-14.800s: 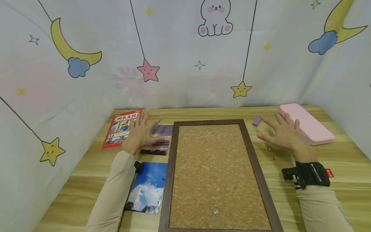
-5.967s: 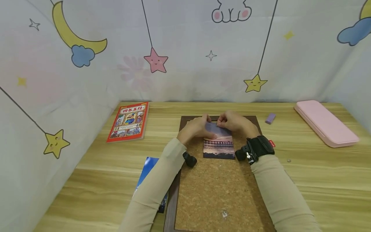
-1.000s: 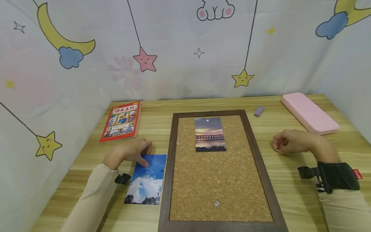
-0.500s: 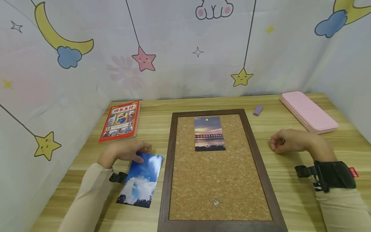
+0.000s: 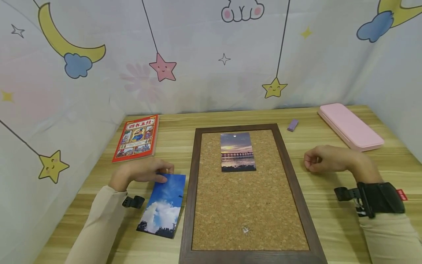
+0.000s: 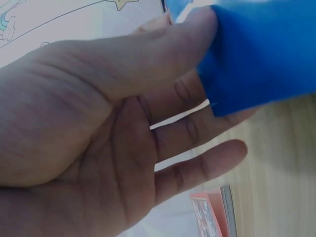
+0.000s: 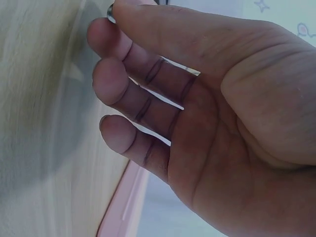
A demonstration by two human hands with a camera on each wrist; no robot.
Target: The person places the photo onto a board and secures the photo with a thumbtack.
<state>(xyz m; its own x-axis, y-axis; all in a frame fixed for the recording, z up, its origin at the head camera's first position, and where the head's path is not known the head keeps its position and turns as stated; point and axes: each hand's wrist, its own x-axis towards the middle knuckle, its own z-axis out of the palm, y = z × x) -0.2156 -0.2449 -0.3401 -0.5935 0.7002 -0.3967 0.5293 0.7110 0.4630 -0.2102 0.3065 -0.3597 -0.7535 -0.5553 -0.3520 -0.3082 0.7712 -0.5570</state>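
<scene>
My left hand (image 5: 141, 171) pinches the top edge of a photo of blue sky and clouds (image 5: 163, 205), left of the framed cork board (image 5: 250, 205); the photo tilts slightly off the table. In the left wrist view, the thumb lies over the photo's corner with fingers behind it. On the board's upper part, a sunset pier photo (image 5: 238, 154) is fixed by a small shiny pushpin (image 5: 234, 136) at its top. Right of the board, my right hand (image 5: 331, 161) pinches a tiny silvery tack (image 7: 110, 13) between thumb and forefinger; most of the tack is hidden.
A red-covered book (image 5: 136, 137) lies at the back left of the wooden table (image 5: 174, 121). Toward the back right are a purple eraser-like block (image 5: 292, 125) and a pink case (image 5: 351, 126). A printed curtain (image 5: 204, 88) hangs behind.
The sunset photo has gone from the table onto the board, pinned. My left hand has lifted and turned the sky photo a little; my right hand, off the table, has shifted slightly left.
</scene>
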